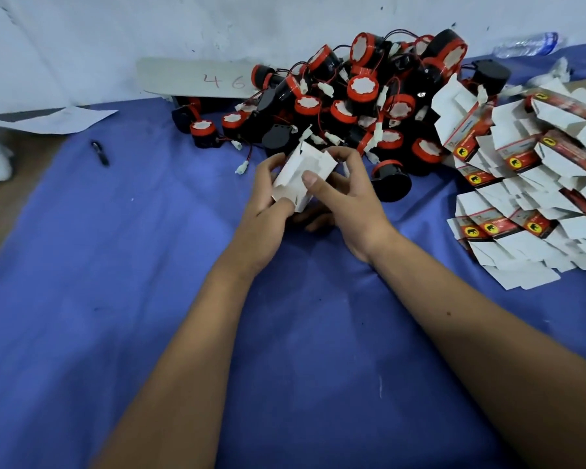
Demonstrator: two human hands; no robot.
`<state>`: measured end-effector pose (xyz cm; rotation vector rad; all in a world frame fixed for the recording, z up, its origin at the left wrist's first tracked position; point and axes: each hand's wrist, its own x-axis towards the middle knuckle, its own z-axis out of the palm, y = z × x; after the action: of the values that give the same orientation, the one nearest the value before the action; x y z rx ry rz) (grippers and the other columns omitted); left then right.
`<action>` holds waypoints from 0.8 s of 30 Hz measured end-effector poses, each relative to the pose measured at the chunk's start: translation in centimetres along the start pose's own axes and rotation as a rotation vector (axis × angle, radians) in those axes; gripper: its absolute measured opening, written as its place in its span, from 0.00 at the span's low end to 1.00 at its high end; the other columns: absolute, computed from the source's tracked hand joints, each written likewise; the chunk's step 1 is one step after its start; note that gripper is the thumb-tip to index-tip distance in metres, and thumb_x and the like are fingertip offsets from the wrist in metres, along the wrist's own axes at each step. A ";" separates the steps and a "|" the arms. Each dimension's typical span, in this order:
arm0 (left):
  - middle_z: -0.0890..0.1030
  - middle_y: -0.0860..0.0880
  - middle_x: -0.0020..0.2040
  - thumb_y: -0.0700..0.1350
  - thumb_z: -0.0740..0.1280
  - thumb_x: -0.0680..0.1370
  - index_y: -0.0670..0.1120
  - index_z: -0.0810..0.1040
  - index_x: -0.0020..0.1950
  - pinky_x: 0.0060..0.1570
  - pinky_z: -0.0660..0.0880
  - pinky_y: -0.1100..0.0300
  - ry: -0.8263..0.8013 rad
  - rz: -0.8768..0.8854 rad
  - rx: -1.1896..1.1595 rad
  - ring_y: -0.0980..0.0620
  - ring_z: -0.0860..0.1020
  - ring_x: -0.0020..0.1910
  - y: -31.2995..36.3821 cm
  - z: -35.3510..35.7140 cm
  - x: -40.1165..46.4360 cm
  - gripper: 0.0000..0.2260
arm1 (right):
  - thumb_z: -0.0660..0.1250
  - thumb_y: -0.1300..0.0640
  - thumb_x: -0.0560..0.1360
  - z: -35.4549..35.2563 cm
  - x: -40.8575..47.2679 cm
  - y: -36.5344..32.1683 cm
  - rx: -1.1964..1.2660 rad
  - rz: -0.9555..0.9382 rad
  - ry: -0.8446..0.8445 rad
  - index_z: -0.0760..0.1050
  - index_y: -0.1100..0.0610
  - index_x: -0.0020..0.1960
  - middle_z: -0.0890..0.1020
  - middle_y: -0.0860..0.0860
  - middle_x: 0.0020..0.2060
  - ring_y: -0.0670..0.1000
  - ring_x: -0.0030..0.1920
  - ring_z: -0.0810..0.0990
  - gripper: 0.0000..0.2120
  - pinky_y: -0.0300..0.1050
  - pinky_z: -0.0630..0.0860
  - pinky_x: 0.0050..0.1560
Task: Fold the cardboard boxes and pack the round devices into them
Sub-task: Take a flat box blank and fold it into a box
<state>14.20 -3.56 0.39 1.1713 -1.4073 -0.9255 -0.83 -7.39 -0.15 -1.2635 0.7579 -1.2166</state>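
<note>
A small white cardboard box (pixel 303 176), part folded with flaps open, is gripped between the curled fingers of the left hand (pixel 268 201) and right hand (pixel 349 201), just before the heap of round black-and-red devices (pixel 352 103), flat printed box blanks (pixel 528 184) lying beside that heap on the blue cloth (pixel 115 265)

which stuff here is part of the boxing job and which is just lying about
Job: white box gripped by left hand and right hand; round devices; flat boxes.

Lying about: water bottle; pen; sheet of paper; numbered card.
</note>
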 end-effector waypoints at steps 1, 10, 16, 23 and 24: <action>0.74 0.51 0.70 0.37 0.58 0.78 0.54 0.66 0.74 0.63 0.77 0.58 -0.004 0.017 0.010 0.53 0.77 0.66 0.1 0.0 0.0 0.25 | 0.73 0.54 0.78 -0.1 0.0 0.1 -0.033 -0.005 0.029 0.68 0.50 0.60 0.83 0.60 0.55 0.67 0.35 0.84 0.17 0.49 0.79 0.30; 0.67 0.58 0.66 0.31 0.59 0.71 0.47 0.68 0.75 0.68 0.68 0.66 0.059 0.174 0.308 0.60 0.66 0.70 -0.1 -1.0 0.0 0.32 | 0.69 0.59 0.80 -0.1 0.1 0.1 -0.621 -0.328 0.184 0.79 0.53 0.63 0.84 0.44 0.54 0.48 0.43 0.83 0.12 0.50 0.82 0.41; 0.66 0.48 0.72 0.25 0.60 0.70 0.46 0.79 0.67 0.76 0.65 0.56 0.140 0.246 0.352 0.51 0.65 0.76 -0.1 -1.0 0.4 0.30 | 0.70 0.56 0.79 0.1 -0.2 -0.3 -0.645 -0.282 0.344 0.84 0.56 0.53 0.86 0.46 0.43 0.51 0.38 0.84 0.06 0.56 0.82 0.40; 0.69 0.48 0.76 0.26 0.61 0.69 0.46 0.79 0.68 0.73 0.69 0.54 0.112 0.341 0.439 0.53 0.62 0.79 -0.1 -1.4 0.1 0.30 | 0.68 0.56 0.80 -0.2 0.1 -0.2 -0.789 -0.280 0.353 0.79 0.57 0.42 0.80 0.44 0.35 0.46 0.34 0.79 0.09 0.48 0.77 0.37; 0.68 0.48 0.77 0.27 0.62 0.69 0.46 0.78 0.69 0.71 0.72 0.51 0.085 0.338 0.421 0.53 0.62 0.80 -0.1 -1.3 0.1 0.29 | 0.68 0.57 0.80 -0.3 0.2 -0.3 -0.808 -0.303 0.363 0.77 0.56 0.42 0.79 0.43 0.34 0.44 0.34 0.78 0.08 0.44 0.73 0.37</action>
<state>15.52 -3.58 0.56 1.2067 -1.7138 -0.3462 -1.19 -7.59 0.13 -1.8819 1.4569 -1.4659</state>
